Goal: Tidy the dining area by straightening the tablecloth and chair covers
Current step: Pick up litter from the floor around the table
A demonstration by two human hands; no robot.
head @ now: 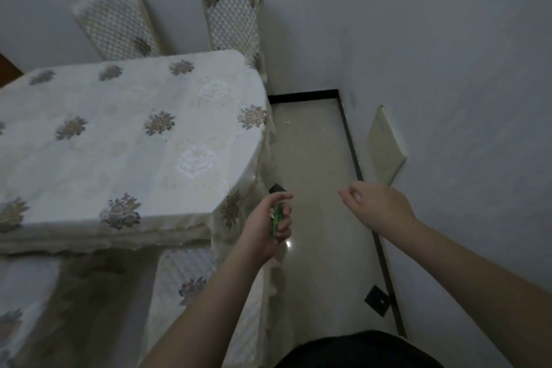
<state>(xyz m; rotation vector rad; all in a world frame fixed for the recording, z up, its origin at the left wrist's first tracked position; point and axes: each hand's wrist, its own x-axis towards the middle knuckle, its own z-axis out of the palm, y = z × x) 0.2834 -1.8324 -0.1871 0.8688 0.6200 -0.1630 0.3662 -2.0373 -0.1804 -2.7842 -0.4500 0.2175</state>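
Note:
A cream tablecloth (pixel 125 140) with floral motifs covers the table on the left; its corner drapes down near my left hand. My left hand (pixel 265 227) hovers just right of that corner and grips a small green object (pixel 276 218). My right hand (pixel 373 206) floats over the floor to the right, fingers loosely curled, holding nothing. Two chairs in lattice-patterned covers stand behind the table, one at the left (pixel 116 27) and one at the right (pixel 233 21). A covered chair (pixel 194 287) sits below the table's near edge, beside my left forearm.
A narrow strip of pale floor (pixel 313 158) runs between the table and the grey wall (pixel 448 69), edged by a dark skirting line. A cream panel (pixel 385 143) hangs on the wall. A dark square fitting (pixel 378 300) lies by the skirting.

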